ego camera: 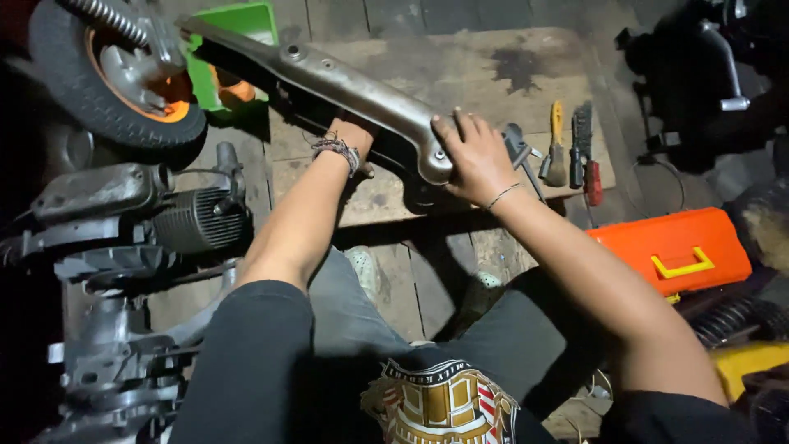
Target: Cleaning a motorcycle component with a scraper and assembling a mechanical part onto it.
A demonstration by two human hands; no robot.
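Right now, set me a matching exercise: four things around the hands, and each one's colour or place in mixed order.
Things:
1. toolbox
2. tray
3. wheel
4. long metal part

Descriptions:
A. green, top left behind the metal part
B. grey, under both hands
C. orange with yellow handle, at right
D. black tyre, orange rim

Pairs: 1-C, 2-A, 3-D, 4-B

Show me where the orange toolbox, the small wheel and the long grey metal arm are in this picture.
orange toolbox (670, 247), head view, on its lid beside the yellow handle.
small wheel (74, 78), head view, on the black tyre's left side.
long grey metal arm (353, 82), head view, on its bare middle stretch.
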